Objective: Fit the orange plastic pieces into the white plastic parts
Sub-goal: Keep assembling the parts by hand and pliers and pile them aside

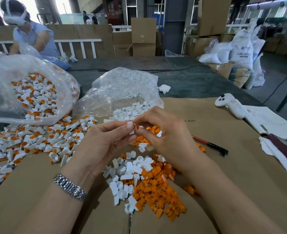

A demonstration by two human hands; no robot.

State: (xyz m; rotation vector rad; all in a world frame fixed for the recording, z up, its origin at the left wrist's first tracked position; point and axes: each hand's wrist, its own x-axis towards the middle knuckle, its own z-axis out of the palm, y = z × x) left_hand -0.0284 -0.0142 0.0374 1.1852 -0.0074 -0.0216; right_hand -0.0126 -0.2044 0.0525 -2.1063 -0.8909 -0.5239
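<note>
My left hand (104, 142) pinches a white plastic part (131, 127) between thumb and forefinger. My right hand (166, 132) presses an orange piece (136, 126) against that part; another white part (159, 133) is tucked in the right palm. Below my hands lies a loose heap of orange pieces (158, 191) with loose white parts (126, 173) on its left side. A spread of joined white-and-orange parts (29, 142) covers the cardboard at the left.
A clear bag of joined parts (33, 97) lies at the left and a clear bag of white parts (122, 92) behind my hands. A red-and-black tool (210, 145), a white controller (229, 104), papers (271, 122) and a cloth (277, 157) lie right. Another person (31, 34) sits far left.
</note>
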